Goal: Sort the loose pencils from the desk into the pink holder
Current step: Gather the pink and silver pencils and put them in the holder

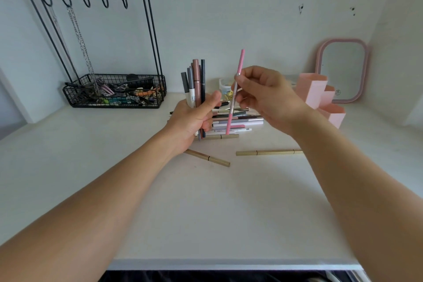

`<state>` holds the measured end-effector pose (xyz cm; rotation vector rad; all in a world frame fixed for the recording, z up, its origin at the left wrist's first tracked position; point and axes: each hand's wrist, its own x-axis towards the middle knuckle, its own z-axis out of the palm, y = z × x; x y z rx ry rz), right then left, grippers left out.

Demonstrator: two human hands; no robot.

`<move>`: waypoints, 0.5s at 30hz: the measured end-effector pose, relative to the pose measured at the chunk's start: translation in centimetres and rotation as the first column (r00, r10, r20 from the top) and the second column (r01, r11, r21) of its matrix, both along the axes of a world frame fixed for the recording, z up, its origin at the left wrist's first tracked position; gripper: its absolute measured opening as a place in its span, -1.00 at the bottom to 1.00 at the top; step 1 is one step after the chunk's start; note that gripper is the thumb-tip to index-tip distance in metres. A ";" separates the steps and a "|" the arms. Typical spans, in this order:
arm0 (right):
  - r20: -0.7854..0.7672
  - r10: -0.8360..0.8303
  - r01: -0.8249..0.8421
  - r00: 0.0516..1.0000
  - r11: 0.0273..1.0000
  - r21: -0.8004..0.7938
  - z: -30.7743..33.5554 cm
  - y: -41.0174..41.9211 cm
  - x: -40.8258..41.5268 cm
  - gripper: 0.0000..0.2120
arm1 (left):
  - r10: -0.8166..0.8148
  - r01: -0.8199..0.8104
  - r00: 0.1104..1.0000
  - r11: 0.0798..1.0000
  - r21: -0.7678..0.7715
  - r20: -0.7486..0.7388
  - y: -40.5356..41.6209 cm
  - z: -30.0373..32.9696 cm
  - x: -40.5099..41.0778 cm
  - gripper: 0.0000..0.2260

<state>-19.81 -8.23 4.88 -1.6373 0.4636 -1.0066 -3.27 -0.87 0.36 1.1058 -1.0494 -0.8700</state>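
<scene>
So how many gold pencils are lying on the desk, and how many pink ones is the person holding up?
Gold pencils on the desk: 3
Pink pencil in the right hand: 1
Total: 4

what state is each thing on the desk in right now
left hand: shut on a bundle of pencils, upright
right hand: pinching pink pencil, near upright
pencil pile: loose on desk
gold pencils: lying flat, apart
pink holder: upright, no pencils visible inside
wire basket: full of clutter
</scene>
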 end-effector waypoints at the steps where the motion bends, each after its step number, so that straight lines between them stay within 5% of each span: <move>1: 0.021 0.033 -0.033 0.999 0.999 0.022 -0.1 0.3 0.3 -0.91 | -0.012 0.012 1.000 1.000 -0.005 0.012 0.0 -0.1 -0.1 -0.60; 8: 0.039 0.111 -0.111 0.993 0.994 -0.004 -1.1 1.8 1.7 -0.93 | -0.007 0.005 0.994 1.000 0.016 0.111 0.0 -0.6 -0.1 -0.60; 15: -0.006 0.095 -0.095 0.995 0.995 -0.031 -1.8 2.0 2.2 -0.95 | -0.049 0.050 0.981 0.999 0.000 0.187 -0.4 -1.1 -0.5 -0.89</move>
